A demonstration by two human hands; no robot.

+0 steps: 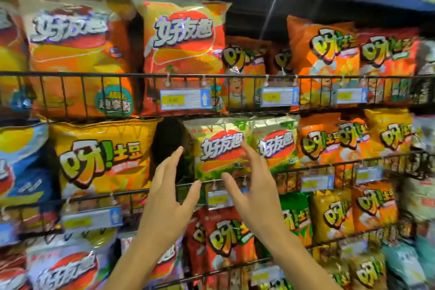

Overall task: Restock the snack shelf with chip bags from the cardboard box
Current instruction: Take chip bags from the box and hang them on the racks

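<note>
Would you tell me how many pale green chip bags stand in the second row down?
2. One pale green bag stands between the left hand and right hand; a second pale green bag stands just right of it. More may be hidden behind them.

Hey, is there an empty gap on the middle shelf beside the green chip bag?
Yes, a dark gap shows between the yellow bag and the green bag.

The snack shelf [58, 117] is tiered, each tier fronted by a black wire rail [70, 74] with clipped price tags [184, 99]. Upper tier: large orange chip bags [183, 49], upright. Middle tier: yellow bag [101, 158], a dark gap [168, 143], then green-yellow bags [221, 148].
</note>
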